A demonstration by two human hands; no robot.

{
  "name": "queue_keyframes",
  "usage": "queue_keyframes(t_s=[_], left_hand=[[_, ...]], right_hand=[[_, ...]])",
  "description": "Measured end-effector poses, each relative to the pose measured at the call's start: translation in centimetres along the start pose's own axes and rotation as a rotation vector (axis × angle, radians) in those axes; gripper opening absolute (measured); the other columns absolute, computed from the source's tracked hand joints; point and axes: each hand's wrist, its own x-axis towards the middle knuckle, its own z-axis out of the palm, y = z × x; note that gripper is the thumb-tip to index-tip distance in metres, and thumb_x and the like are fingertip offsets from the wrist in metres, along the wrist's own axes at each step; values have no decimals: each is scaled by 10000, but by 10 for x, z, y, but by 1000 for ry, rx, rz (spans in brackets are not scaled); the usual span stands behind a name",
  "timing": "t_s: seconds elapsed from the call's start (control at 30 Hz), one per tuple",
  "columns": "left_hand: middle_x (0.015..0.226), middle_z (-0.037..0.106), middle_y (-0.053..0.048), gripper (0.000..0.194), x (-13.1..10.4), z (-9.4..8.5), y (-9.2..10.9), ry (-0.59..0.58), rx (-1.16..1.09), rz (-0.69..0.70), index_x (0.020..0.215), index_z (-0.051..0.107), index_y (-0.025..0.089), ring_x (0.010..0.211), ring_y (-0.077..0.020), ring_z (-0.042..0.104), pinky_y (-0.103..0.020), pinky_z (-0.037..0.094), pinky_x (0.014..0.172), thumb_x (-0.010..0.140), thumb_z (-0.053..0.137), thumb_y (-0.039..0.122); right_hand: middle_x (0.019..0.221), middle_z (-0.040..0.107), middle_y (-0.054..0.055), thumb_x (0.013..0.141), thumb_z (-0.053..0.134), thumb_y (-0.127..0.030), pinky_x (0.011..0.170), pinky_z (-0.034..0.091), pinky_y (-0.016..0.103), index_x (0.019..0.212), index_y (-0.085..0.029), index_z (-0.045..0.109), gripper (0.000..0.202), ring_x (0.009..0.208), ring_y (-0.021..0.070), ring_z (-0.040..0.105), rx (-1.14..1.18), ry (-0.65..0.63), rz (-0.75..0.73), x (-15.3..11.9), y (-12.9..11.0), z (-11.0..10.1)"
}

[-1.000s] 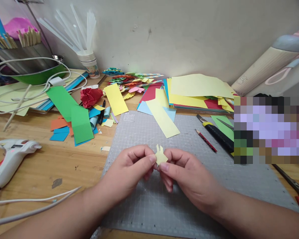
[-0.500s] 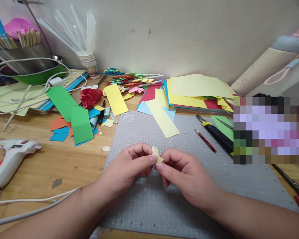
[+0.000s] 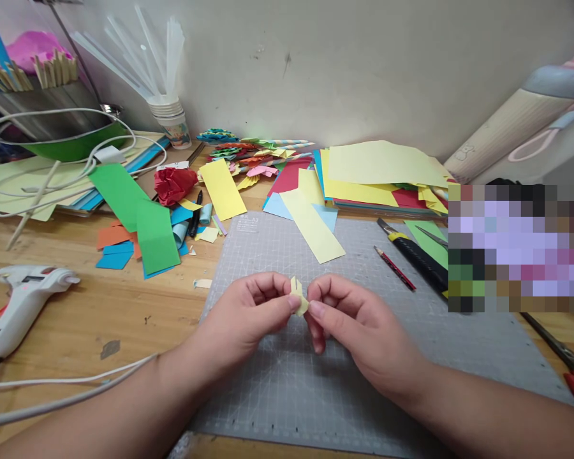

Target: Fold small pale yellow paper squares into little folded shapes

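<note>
Above the cutting mat, both hands, left and right, pinch the small yellow paper, perhaps for steady shaping.

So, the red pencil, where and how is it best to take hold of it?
I would pinch the red pencil across the middle of its barrel, from above and slightly from the left. It lies flat on the cutting mat, slim and straight, and the black knife lies close on its right.
</note>
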Motion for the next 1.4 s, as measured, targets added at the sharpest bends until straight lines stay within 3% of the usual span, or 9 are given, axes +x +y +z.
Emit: queue_keyframes(t_s=[0.3, 0.4, 0.5, 0.6, 0.87, 1.4], left_hand=[[628, 479, 47, 202, -1, -1, -3, -87, -52, -36, 735, 583, 163, 571, -88, 374, -234, 288, 567, 776, 678, 336], [594, 461, 55, 225, -1, 0, -1, 6, -23, 10, 702, 558, 166, 550, -86, 370, -229, 285, 546, 756, 688, 341], [604, 481, 55, 198, -2, 4, 2, 135, 79, 110, 690, 545, 168, 556, -84, 385, -217, 302, 534, 743, 681, 302], [635, 505, 49, 160, -4, 6, 4, 203, 155, 160, 709, 549, 166, 583, -86, 423, -210, 340, 547, 736, 667, 271], [639, 508, 48, 155, -3, 5, 3, 231, 216, 161, 710, 545, 162, 594, -86, 444, -205, 373, 554, 745, 643, 277], [618, 496, 56, 146, -3, 7, 3, 212, 206, 166, 697, 537, 168, 578, -82, 439, -201, 369, 544, 735, 642, 263]], right_hand=[[570, 423, -71, 876, 610, -312, 484, 354, 191, 777, -168, 549, 185, 484, 60, 397, 298, -156, 83, 2, 6, -2], [589, 485, -62, 875, 620, -345, 503, 381, 193, 831, -187, 562, 174, 513, 71, 447, 227, -49, 46, 2, 6, -2], [600, 526, -56, 866, 633, -334, 520, 398, 193, 816, -200, 589, 149, 534, 75, 470, 23, 135, -49, 0, 4, -2], [586, 543, -49, 856, 629, -307, 504, 398, 198, 809, -201, 639, 116, 523, 80, 475, -154, 224, -66, -2, 2, 0], [569, 592, -27, 828, 628, -305, 476, 412, 216, 816, -201, 693, 123, 506, 98, 509, -266, 289, -43, -5, 0, 4], [568, 614, -28, 825, 629, -295, 487, 438, 202, 857, -200, 723, 137, 509, 92, 533, -288, 279, -33, -6, -1, 4]])
